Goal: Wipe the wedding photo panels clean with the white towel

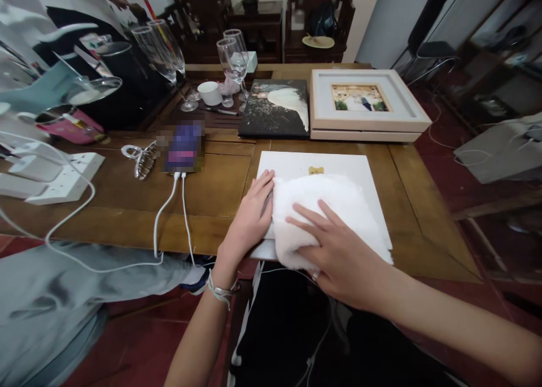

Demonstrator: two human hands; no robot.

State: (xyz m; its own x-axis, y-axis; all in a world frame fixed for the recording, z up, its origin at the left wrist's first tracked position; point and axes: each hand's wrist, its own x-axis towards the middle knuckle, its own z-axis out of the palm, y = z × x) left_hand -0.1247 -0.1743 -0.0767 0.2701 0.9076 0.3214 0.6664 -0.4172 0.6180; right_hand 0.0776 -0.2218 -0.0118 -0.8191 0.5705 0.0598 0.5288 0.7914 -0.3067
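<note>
A white fluffy cloth lies over much of a flat white board or box at the table's front edge. My right hand rests on the cloth, its fingers spread and the thumb near the front edge. Along the left edge of the white panel, my left hand lies with its fingers stretched out, touching panel and cloth. Just above the cloth, a small gold bow-shaped piece shows on the white surface. The panel's lower right part is mostly covered.
Behind the panel lie a dark photo panel and a pale framed picture. To the left are a phone with white cables, a hair claw and a power strip. Tall glasses stand at the back. Someone's grey-clad leg is at lower left.
</note>
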